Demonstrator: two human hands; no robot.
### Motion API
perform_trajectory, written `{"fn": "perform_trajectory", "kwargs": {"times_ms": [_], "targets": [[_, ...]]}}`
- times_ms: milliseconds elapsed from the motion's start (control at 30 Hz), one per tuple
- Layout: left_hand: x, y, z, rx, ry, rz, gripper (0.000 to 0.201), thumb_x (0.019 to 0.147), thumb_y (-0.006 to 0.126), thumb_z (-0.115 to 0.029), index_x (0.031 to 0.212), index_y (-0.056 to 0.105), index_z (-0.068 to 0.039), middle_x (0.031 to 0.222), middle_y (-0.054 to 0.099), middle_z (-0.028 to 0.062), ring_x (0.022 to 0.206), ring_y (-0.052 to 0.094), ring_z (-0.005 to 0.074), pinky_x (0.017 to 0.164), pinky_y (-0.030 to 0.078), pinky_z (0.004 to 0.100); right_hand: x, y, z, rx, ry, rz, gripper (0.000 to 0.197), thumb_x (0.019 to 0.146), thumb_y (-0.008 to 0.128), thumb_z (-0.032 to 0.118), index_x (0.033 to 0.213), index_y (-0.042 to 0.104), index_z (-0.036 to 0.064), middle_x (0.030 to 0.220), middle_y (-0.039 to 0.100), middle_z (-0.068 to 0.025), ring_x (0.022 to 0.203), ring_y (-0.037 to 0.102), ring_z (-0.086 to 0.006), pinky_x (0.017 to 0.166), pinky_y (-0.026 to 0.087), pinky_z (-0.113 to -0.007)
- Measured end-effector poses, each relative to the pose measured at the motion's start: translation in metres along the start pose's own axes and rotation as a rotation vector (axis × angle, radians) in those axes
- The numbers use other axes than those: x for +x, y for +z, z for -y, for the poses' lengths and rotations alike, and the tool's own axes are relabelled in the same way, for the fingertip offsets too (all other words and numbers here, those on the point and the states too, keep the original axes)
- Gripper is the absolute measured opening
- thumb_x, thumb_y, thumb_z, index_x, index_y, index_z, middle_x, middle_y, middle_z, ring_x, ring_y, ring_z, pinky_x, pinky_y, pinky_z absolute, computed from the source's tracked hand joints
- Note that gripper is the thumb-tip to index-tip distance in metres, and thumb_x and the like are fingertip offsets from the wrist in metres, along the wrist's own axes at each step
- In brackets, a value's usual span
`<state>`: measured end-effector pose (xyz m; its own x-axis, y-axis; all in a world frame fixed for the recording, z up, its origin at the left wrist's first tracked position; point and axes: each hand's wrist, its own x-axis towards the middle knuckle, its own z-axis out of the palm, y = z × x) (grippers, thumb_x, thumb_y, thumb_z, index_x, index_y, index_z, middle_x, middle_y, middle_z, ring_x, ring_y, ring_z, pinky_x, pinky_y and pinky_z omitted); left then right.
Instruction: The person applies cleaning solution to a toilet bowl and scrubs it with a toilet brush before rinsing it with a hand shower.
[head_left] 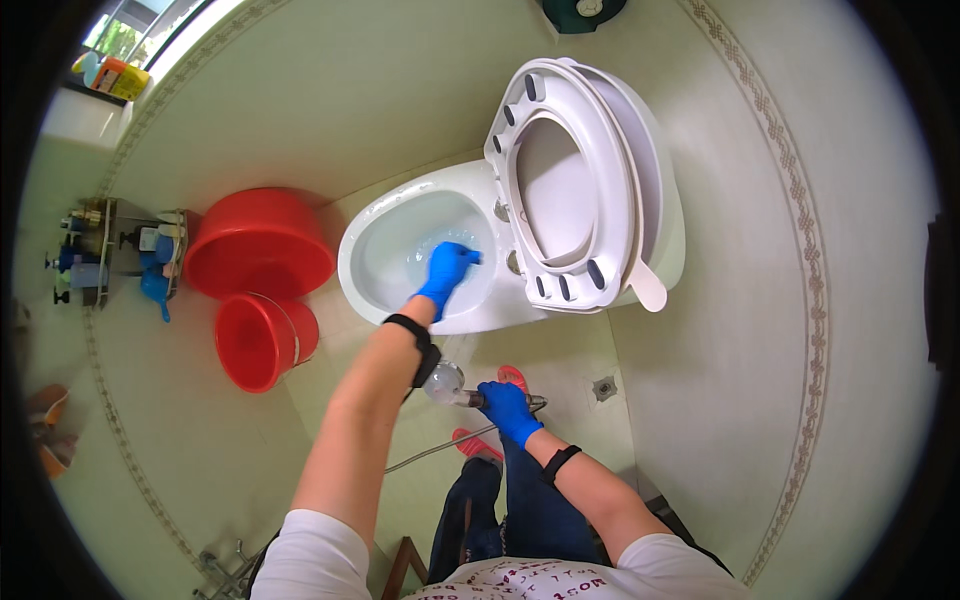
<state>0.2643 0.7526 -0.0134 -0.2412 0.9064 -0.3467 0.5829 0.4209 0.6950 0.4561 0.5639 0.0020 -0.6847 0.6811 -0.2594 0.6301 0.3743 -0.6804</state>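
Left fingers point(458, 252): curled inside the rim of the toilet bowl point(350, 262); I can't tell whether they grip anything.
Right fingers point(490, 394): wrapped round my shower head point(444, 381), outside the bowl's near edge.
Raised seat point(606, 170): bounds my reach rightward.
Red bucket point(250, 345): left, a floor gap between.

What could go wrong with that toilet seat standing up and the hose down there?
The raised white plastic toilet seat might drop onto the blue-gloved left hand over the white oval toilet bowl. The thin silvery hose near the pink-red sandals could snag a foot. The round clear shower head in the blue-gloved right hand might splash.
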Motion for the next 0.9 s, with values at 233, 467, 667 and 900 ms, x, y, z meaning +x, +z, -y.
{"fn": "perform_trajectory", "kwargs": {"times_ms": [233, 467, 667, 900], "targets": [[-0.039, -0.15, 0.13, 0.084, -0.454, -0.285, 0.049, 0.068, 0.06, -0.034, 0.1, 0.051, 0.001, 0.103, 0.049, 0.0187, 0.088, 0.051, 0.0281, 0.076, 0.04, 0.0346, 0.029, -0.019, 0.047, 0.127, -0.159, -0.297, 0.014, 0.064, 0.06, 0.019, 0.07, 0.05, 0.011, 0.062, 0.052, -0.0074, 0.054, 0.051, -0.0261, 0.048, 0.04, -0.036], [-0.063, -0.124, 0.09, -1.227, -0.488, 0.633, 0.039, 0.084, 0.039, -0.027, 0.112, 0.043, 0.001, 0.115, 0.045, 0.0114, 0.104, 0.044, 0.0248, 0.086, 0.036, 0.0333, 0.065, -0.041, 0.073, 0.291, -0.024, -0.541, 0.019, 0.061, 0.065, 0.018, 0.066, 0.048, 0.0097, 0.06, 0.049, -0.0095, 0.053, 0.049, -0.0286, 0.046, 0.038, -0.038], [-0.066, -0.092, 0.051, -1.378, -0.502, 0.269, 0.027, 0.078, 0.05, -0.013, 0.099, 0.052, 0.004, 0.095, 0.055, 0.0122, 0.084, 0.054, 0.0207, 0.076, 0.043, 0.0294, 0.077, -0.058, 0.08, 0.254, -0.016, -0.553, 0.019, 0.064, 0.064, 0.019, 0.066, 0.048, 0.0089, 0.06, 0.05, -0.0106, 0.053, 0.05, -0.0298, 0.047, 0.038, -0.038], [-0.078, -0.113, 0.042, -0.562, -0.303, 0.188, 0.055, 0.078, 0.052, -0.036, 0.123, 0.03, -0.016, 0.124, 0.036, 0.0113, 0.109, 0.04, 0.0231, 0.087, 0.034, 0.035, 0.125, -0.09, 0.077, 0.253, 0.037, -0.686, 0.016, 0.067, 0.06, 0.018, 0.067, 0.048, 0.0086, 0.061, 0.051, -0.0122, 0.055, 0.051, -0.0313, 0.046, 0.038, -0.039]]}}
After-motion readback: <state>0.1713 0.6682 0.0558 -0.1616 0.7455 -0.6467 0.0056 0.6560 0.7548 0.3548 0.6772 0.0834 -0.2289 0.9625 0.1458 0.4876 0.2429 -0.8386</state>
